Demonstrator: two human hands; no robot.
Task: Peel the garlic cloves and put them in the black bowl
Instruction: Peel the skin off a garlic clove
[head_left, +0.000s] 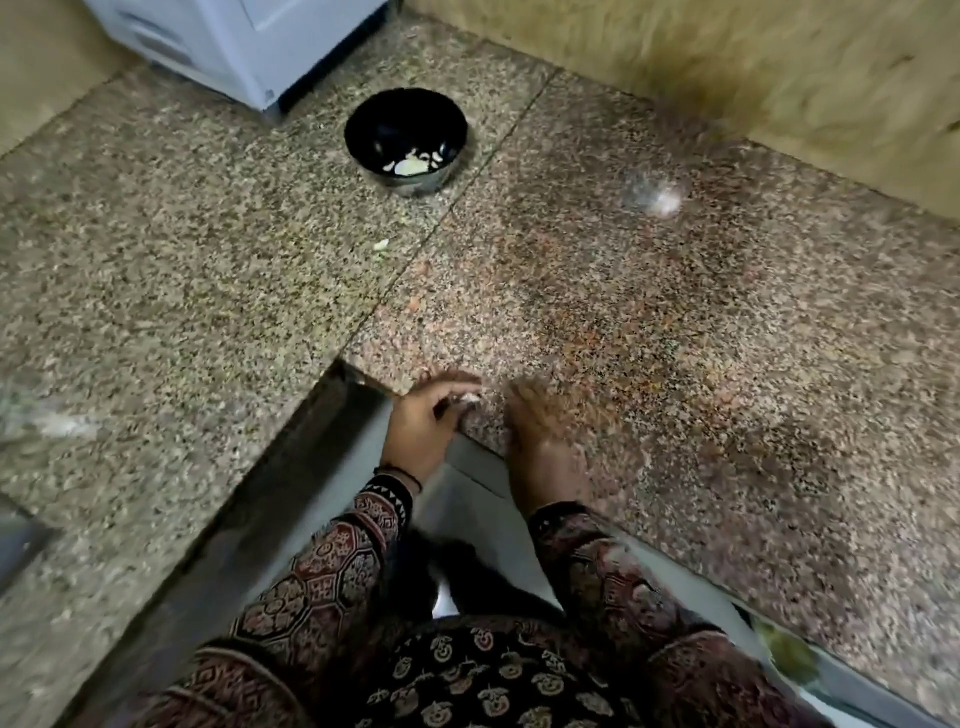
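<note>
Pinching a small white clove (470, 399) at its fingertips, the left hand (423, 418) sits at the near edge of the counter (208, 270), right at the inner corner where the two stone slabs meet. The clove is too small and blurred to tell which way its long axis runs. The left hand is seen from the back, wrist low and off the counter's edge, fingers curled forward and to the right round the clove, with a dark band at the wrist. The right hand (535, 415) lies just beside it, a narrow gap between the two. It is palm down, with its fingers reaching away from the body over the counter. It is smeared by blur, so I cannot tell whether it holds anything or touches the clove. Both forearms come up from below in patterned sleeves (332, 571).

The bowl (407, 136) stands upright well beyond the hands, toward the back of the counter, near a white appliance (249, 47). Peeled cloves (415, 163) lie on its floor at the near side; the largest lies roughly crosswise. A pale scrap (382, 244) lies on the counter between bowl and hands. A blurred whitish patch (665, 200) shows far right of the bowl.
</note>
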